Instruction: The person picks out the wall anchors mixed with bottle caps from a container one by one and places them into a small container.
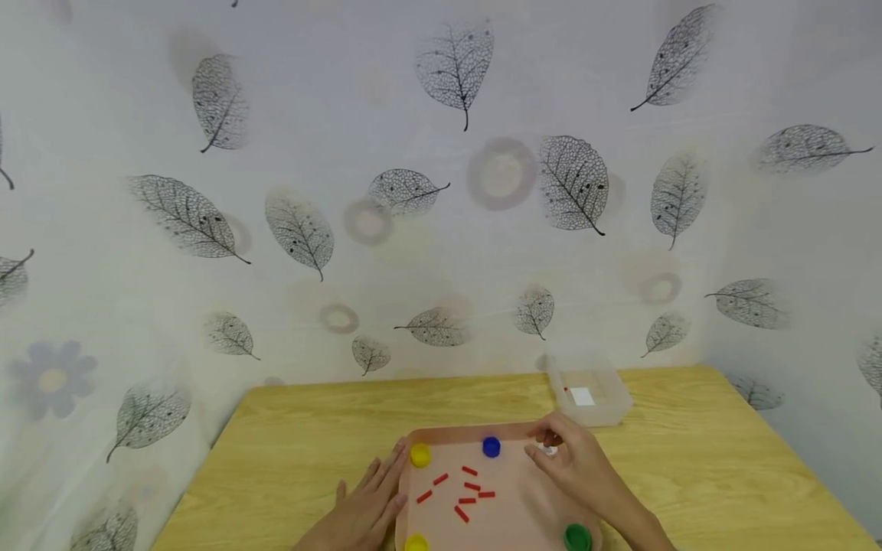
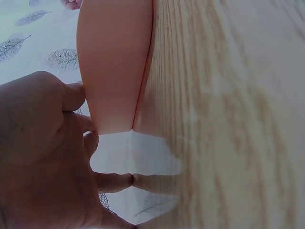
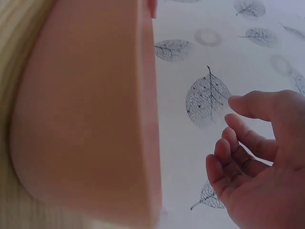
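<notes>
A pink tray [image 1: 510, 528] on the wooden table holds several short red sticks [image 1: 467, 501], scattered left of its middle. Round bottle-cap-like pieces sit near its edges: a yellow one [image 1: 420, 455] at the far left, another yellow one [image 1: 416, 542] nearer, a blue one [image 1: 491, 447] at the back and a green one [image 1: 577, 537] at the near right. My left hand [image 1: 368, 501] touches the tray's left wall [image 2: 112, 71], fingers extended. Over the far right corner, my right hand [image 1: 575, 463] hovers with loosely bent fingers [image 3: 245, 129] and nothing between them; a whitish piece [image 1: 547, 449] lies beneath, partly hidden.
Behind the tray's right corner stands a clear plastic box [image 1: 599, 398] with a white label and a small red spot. The wooden table [image 1: 310, 413] reaches back to a leaf-patterned cloth [image 1: 386, 268].
</notes>
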Demonstrator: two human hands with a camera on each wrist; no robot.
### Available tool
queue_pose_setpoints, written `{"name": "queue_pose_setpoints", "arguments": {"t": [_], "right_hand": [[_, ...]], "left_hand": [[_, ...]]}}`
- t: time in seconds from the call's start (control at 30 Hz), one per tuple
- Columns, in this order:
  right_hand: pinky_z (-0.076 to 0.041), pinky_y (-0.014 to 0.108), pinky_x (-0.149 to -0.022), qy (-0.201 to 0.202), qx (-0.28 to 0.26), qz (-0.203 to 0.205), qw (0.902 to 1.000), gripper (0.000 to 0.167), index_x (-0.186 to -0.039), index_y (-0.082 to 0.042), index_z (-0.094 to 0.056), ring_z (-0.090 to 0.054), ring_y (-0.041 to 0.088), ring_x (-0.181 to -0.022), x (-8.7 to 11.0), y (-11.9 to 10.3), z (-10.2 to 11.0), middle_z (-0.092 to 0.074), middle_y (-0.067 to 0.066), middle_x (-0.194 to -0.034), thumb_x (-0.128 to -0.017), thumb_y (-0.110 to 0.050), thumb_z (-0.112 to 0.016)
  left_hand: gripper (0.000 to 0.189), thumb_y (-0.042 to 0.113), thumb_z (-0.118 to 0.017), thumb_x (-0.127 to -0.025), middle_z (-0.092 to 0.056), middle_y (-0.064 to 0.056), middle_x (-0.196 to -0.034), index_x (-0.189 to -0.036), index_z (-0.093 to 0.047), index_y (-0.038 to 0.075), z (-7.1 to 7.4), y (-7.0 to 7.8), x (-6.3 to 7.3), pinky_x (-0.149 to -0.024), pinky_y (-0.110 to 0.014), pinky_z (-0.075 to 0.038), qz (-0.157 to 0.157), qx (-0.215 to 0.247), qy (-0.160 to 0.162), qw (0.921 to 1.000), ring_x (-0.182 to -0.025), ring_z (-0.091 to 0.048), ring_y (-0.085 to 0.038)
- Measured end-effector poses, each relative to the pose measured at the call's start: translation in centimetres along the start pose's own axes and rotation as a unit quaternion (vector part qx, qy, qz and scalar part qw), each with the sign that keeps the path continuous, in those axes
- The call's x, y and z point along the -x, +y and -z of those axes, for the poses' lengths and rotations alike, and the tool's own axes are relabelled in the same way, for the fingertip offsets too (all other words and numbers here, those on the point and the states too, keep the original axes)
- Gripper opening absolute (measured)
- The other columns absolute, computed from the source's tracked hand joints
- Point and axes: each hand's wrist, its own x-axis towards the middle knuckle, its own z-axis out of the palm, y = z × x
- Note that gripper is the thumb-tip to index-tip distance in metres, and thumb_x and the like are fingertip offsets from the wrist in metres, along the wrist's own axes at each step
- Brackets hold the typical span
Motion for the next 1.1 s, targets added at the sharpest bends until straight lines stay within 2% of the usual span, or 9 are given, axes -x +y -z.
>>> {"name": "queue_pose_setpoints", "arguments": {"t": [0.13,0.23,0.43,0.77,0.9,1.1], "right_hand": [[-0.054,0.028,-0.068,-0.023,-0.033,0.000,0.9992,0.024,-0.103,-0.017,-0.069,-0.056,0.005,-0.080,0.4,-0.2,-1.2,-0.063,-0.004,-0.093,-0.088,-0.002,-0.080],[-0.054,0.027,-0.068,-0.041,-0.057,0.016,0.9974,0.021,-0.106,-0.014,-0.069,-0.057,0.006,-0.081,0.7,-0.1,-2.3,-0.064,0.002,-0.095,-0.090,-0.002,-0.077],[-0.053,0.027,-0.065,-0.055,-0.062,0.052,0.9952,0.022,-0.106,-0.009,-0.067,-0.058,0.011,-0.078,1.2,0.2,-4.0,-0.065,0.003,-0.091,-0.089,0.001,-0.077],[-0.053,0.025,-0.069,-0.133,-0.085,-0.012,0.9873,0.018,-0.103,-0.007,-0.065,-0.060,0.011,-0.080,2.3,0.4,-5.5,-0.064,0.001,-0.092,-0.090,-0.001,-0.075],[-0.054,0.025,-0.072,-0.167,-0.080,-0.048,0.9815,0.016,-0.102,-0.009,-0.065,-0.060,0.010,-0.084,2.2,0.6,-5.6,-0.063,-0.002,-0.095,-0.091,-0.003,-0.074],[-0.053,0.025,-0.073,-0.195,-0.054,-0.067,0.9769,0.014,-0.098,-0.011,-0.066,-0.057,0.008,-0.083,2.1,0.9,-5.9,-0.060,-0.006,-0.093,-0.089,-0.003,-0.074]], "left_hand": [[0.063,0.047,-0.028,-0.112,-0.007,-0.001,-0.173,-0.167,-0.012,0.020,0.0,0.0,-0.1,-0.089,-0.094,-0.011,-0.001,0.000,0.003,1.0000,-0.148,-0.026,-0.051],[0.063,0.049,-0.027,-0.112,-0.007,0.000,-0.173,-0.167,-0.012,0.022,0.1,0.0,-0.1,-0.089,-0.094,-0.011,0.001,-0.005,0.006,1.0000,-0.148,-0.026,-0.050],[0.063,0.051,-0.026,-0.112,-0.008,0.002,-0.173,-0.167,-0.011,0.023,0.3,-0.1,-0.1,-0.090,-0.094,-0.011,0.003,-0.006,0.007,1.0000,-0.149,-0.025,-0.048],[0.063,0.048,-0.027,-0.112,-0.008,0.001,-0.173,-0.167,-0.012,0.021,0.2,-0.1,0.2,-0.091,-0.093,-0.011,-0.004,0.002,0.012,0.9999,-0.149,-0.024,-0.048],[0.063,0.049,-0.026,-0.112,-0.007,0.003,-0.173,-0.167,-0.011,0.023,0.2,-0.2,0.2,-0.092,-0.093,-0.011,0.001,0.001,0.008,1.0000,-0.150,-0.024,-0.048],[0.064,0.050,-0.025,-0.112,-0.006,0.003,-0.173,-0.167,-0.011,0.023,0.2,0.0,0.2,-0.092,-0.093,-0.010,0.004,0.000,0.004,1.0000,-0.150,-0.023,-0.048]]}}
